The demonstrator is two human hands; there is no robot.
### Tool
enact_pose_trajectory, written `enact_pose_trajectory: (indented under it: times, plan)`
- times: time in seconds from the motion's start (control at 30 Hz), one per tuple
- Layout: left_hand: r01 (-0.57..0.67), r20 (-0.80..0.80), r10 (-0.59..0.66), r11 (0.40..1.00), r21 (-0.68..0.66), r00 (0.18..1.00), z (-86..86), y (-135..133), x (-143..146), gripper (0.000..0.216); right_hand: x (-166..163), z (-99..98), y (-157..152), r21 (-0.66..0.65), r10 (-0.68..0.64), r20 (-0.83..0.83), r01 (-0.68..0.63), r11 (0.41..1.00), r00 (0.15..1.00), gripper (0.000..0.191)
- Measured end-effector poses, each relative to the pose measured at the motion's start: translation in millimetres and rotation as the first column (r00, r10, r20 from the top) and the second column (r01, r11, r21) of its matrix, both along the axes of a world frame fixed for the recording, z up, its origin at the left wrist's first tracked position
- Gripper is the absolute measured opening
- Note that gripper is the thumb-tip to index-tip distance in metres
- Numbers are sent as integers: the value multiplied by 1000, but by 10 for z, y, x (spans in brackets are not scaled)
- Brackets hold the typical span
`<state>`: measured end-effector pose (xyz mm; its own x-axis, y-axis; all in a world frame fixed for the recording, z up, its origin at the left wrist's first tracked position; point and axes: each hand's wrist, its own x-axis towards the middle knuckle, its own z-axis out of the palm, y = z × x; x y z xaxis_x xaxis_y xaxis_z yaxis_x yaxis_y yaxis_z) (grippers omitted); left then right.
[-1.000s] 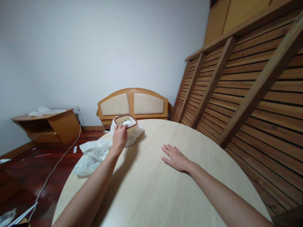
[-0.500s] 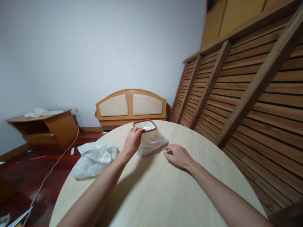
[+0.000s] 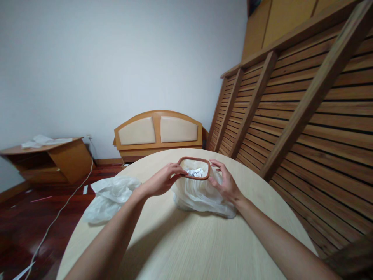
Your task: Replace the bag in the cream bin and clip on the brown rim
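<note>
A small bin with a brown rounded-square rim [image 3: 194, 178] stands on the round table, lined with a white plastic bag [image 3: 201, 200] that hangs down outside and spreads over the tabletop. Crumpled silvery-white scraps [image 3: 196, 172] lie inside it. My left hand [image 3: 164, 179] pinches the rim's left front corner, thumb below and fingers over the edge. At the right side, my right hand [image 3: 225, 182] is open, thumb and fingers apart and curved about the rim; whether it touches the rim I cannot tell. The bin's body is hidden by the bag.
Another crumpled white plastic bag [image 3: 112, 198] lies at the left of the pale round table [image 3: 186, 249]. Beyond stand a wooden headboard [image 3: 157, 128] and a low cabinet [image 3: 64, 159]. Slatted wooden panels [image 3: 291, 128] lean on the right. A white cable [image 3: 62, 208] crosses the floor.
The bin and its bag have come nearer and to the right, with my left hand on the rim. My right hand has risen from the tabletop to the rim's right side, its fingers spreading.
</note>
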<state>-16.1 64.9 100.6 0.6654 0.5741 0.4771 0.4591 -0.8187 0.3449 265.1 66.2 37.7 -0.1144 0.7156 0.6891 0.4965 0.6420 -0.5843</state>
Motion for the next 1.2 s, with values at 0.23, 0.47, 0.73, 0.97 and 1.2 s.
enact_pose_trajectory:
  times: [0.23, 0.47, 0.73, 0.97, 1.2]
  plan:
    - [-13, -88, 6, 997, -79, 996, 313, -331, 121, 19, -149, 23, -107, -67, 154, 6, -153, 986, 988, 79]
    - [-31, -174, 15, 995, -91, 985, 382, -386, 378, 13, -292, -36, -111, -3, 106, 27, -106, 994, 994, 64]
    - [33, -138, -33, 999, -5, 990, 262, -359, 235, 18, -573, -178, -216, -1, 1, -54, -1, 1000, 999, 75]
    - [43, -140, -42, 999, -2, 989, 257, -365, 262, 16, -590, -263, -297, -134, -18, -74, 8, 991, 997, 112]
    - [52, -129, -52, 999, -3, 990, 272, -369, 270, 17, -611, -229, -289, -157, -40, -75, 28, 987, 996, 114]
